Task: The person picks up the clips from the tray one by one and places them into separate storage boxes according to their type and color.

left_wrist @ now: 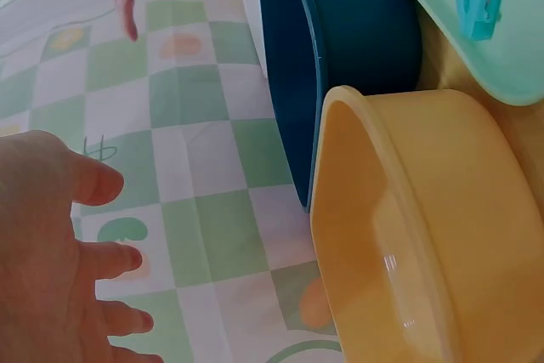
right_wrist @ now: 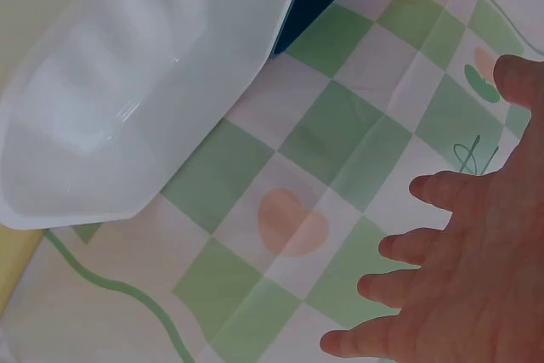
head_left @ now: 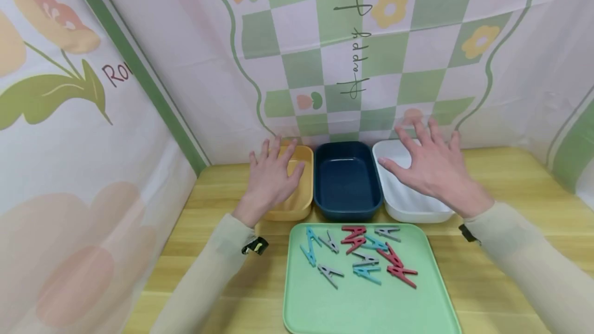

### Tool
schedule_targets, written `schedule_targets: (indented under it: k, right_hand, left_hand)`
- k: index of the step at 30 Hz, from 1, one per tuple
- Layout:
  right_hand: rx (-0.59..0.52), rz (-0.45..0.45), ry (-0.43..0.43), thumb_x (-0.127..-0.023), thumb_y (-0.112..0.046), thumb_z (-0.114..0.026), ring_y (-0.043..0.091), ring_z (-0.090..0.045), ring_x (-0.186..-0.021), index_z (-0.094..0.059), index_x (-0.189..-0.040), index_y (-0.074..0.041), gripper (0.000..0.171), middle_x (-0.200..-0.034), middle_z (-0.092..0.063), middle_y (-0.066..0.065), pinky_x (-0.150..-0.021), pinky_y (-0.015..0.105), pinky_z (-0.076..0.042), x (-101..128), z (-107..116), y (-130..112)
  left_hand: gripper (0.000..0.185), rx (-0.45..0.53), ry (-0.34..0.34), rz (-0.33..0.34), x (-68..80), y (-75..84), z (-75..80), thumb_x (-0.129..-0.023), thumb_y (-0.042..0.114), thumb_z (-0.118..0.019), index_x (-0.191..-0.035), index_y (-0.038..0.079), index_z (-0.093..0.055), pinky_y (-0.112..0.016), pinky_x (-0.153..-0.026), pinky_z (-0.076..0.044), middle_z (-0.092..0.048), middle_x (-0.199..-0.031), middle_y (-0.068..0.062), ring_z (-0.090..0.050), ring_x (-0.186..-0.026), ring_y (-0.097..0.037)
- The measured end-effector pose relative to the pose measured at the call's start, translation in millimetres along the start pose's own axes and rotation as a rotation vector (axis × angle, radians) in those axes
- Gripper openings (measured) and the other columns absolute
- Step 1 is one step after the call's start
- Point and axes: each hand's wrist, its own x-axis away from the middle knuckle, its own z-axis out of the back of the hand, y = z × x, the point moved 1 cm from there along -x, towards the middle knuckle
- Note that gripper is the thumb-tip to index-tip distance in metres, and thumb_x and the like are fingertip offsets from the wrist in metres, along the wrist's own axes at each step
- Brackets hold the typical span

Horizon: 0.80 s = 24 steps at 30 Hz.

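Observation:
My left hand hovers over the yellow bin, fingers spread and holding nothing. Above the white bin my right hand is likewise spread, with nothing in it. Between these two bins stands a dark blue bin. In the left wrist view the left hand is apart from the yellow bin; the right wrist view shows the right hand apart from the white bin. Several red, grey and blue clothespins lie on a green tray, among them a red clothespin.
The wooden table holds the bins in a row behind the tray. A checkered cloth hangs behind them, and another printed cloth hangs on the left. Dark bands sit at both sleeve cuffs.

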Motion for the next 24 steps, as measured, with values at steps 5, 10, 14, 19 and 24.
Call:
schedule_targets:
  k: [5,10,14,19,24]
  right_hand:
    - [0.008,0.007,-0.008,-0.097,-0.08,-0.045,0.054,-0.007,-0.155,-0.037,-0.163,-0.01,0.096,-0.171,-0.015,0.026,-0.109,0.09,-0.002,4,-1,-2]
    - [0.004,0.011,-0.006,-0.097,-0.079,-0.046,0.055,-0.009,-0.154,-0.035,-0.164,-0.011,0.097,-0.171,-0.015,0.027,-0.111,0.089,-0.001,9,-3,-2]
    - [0.015,0.016,-0.003,-0.096,-0.079,-0.047,0.056,-0.011,-0.153,-0.037,-0.163,-0.01,0.097,-0.169,-0.018,0.03,-0.112,0.088,-0.001,13,-6,-4]
    - [0.026,0.034,0.007,-0.096,-0.079,-0.048,0.057,-0.014,-0.152,-0.04,-0.161,-0.008,0.097,-0.167,-0.022,0.032,-0.111,0.088,-0.006,19,-8,-7]
    - [0.013,0.048,0.007,-0.096,-0.078,-0.049,0.056,-0.014,-0.153,-0.039,-0.163,-0.01,0.096,-0.168,-0.02,0.032,-0.111,0.088,-0.008,24,-10,-10]
  left_hand:
    - [0.067,0.006,-0.001,0.005,3.1,-3.6,-1.2,-0.108,0.062,-0.032,-0.167,0.031,-0.031,-0.073,-0.124,-0.011,-0.017,-0.175,-0.011,-0.012,-0.158,-0.043]
    - [0.066,0.018,0.001,0.007,6.3,-6.8,-2.5,-0.108,0.059,-0.036,-0.167,0.031,-0.03,-0.074,-0.123,-0.011,-0.016,-0.175,-0.011,-0.014,-0.158,-0.044]
    - [0.065,0.025,0.004,0.009,8.6,-9.9,-4.5,-0.108,0.058,-0.036,-0.168,0.031,-0.029,-0.074,-0.123,-0.012,-0.016,-0.175,-0.01,-0.014,-0.158,-0.044]
    - [0.065,0.027,0.01,0.012,11.5,-13.8,-7.3,-0.108,0.058,-0.037,-0.167,0.03,-0.032,-0.075,-0.122,-0.014,-0.019,-0.175,-0.011,-0.015,-0.158,-0.043]
    - [0.064,0.034,0.026,0.01,15.0,-16.7,-8.8,-0.108,0.054,-0.041,-0.165,0.026,-0.037,-0.076,-0.12,-0.018,-0.022,-0.173,-0.013,-0.017,-0.157,-0.043]
